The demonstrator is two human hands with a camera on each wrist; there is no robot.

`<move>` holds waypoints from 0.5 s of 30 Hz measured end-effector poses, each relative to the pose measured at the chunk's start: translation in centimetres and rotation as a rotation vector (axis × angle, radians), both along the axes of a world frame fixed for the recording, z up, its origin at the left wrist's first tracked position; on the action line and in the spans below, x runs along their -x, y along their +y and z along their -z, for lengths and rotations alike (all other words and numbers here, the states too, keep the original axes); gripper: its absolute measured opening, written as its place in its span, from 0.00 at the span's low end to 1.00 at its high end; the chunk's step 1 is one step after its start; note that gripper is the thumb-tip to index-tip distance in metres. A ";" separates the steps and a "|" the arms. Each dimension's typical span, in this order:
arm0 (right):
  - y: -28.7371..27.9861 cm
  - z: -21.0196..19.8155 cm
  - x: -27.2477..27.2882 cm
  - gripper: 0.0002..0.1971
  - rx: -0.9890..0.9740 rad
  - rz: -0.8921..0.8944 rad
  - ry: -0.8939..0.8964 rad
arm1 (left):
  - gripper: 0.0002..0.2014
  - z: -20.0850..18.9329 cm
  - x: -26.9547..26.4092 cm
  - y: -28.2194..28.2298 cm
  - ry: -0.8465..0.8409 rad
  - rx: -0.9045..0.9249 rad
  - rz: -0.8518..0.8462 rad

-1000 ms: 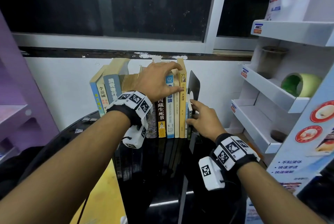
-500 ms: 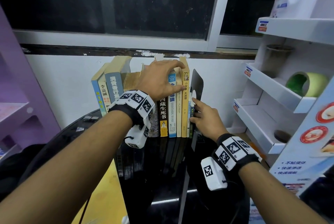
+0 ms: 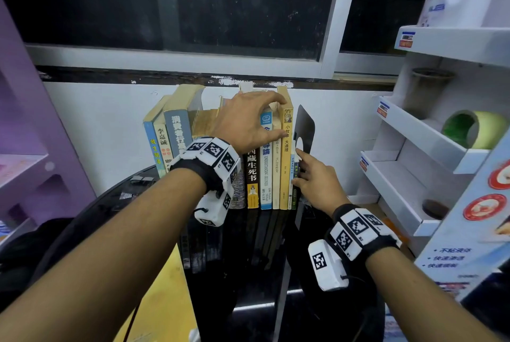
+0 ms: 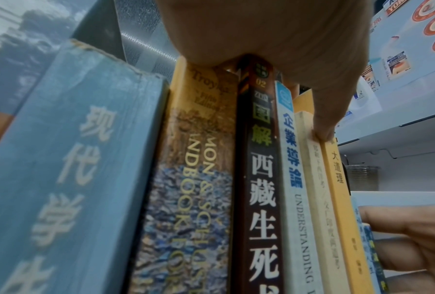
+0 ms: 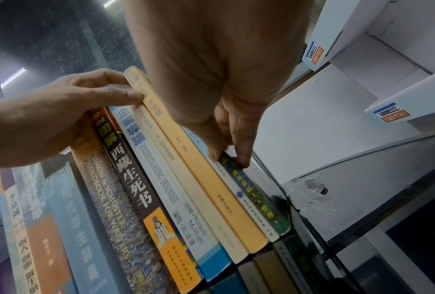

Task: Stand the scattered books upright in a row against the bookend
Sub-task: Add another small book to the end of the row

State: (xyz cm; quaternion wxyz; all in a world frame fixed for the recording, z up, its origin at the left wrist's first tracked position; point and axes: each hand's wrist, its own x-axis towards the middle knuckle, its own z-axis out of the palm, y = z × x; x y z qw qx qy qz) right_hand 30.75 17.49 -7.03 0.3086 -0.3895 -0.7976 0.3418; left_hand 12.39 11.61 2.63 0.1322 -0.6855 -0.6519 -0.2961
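Observation:
A row of books stands on the black table, ending at the black bookend on the right. My left hand grips the tops of the middle books, fingers curled over them, with the thumb pressing the spine beside the tall yellow book. My right hand has straight fingers that touch the short green book, the one nearest the bookend. The blue books at the left end lean rightward against the row.
A white display shelf with a green tape roll stands close on the right. A purple shelf is on the left. The white wall and a dark window are right behind the books. A yellow surface lies below the table.
My right hand has edged slightly up and in toward the short books by the bookend. My left hand keeps its hold on the book tops.

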 end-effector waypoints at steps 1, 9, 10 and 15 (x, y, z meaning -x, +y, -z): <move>-0.1 -0.1 0.0 0.33 0.007 0.000 0.001 | 0.28 0.0 0.0 0.0 0.000 0.000 0.000; -0.3 -0.3 0.2 0.31 0.003 0.058 0.002 | 0.27 -0.2 -0.3 -0.6 0.003 -0.028 0.024; -0.4 -0.3 0.3 0.31 0.003 0.060 0.000 | 0.27 -0.2 -0.4 -0.6 0.005 -0.030 0.023; -0.6 -0.2 0.3 0.30 -0.015 0.080 -0.015 | 0.28 -0.3 -0.5 -0.8 0.013 -0.023 0.018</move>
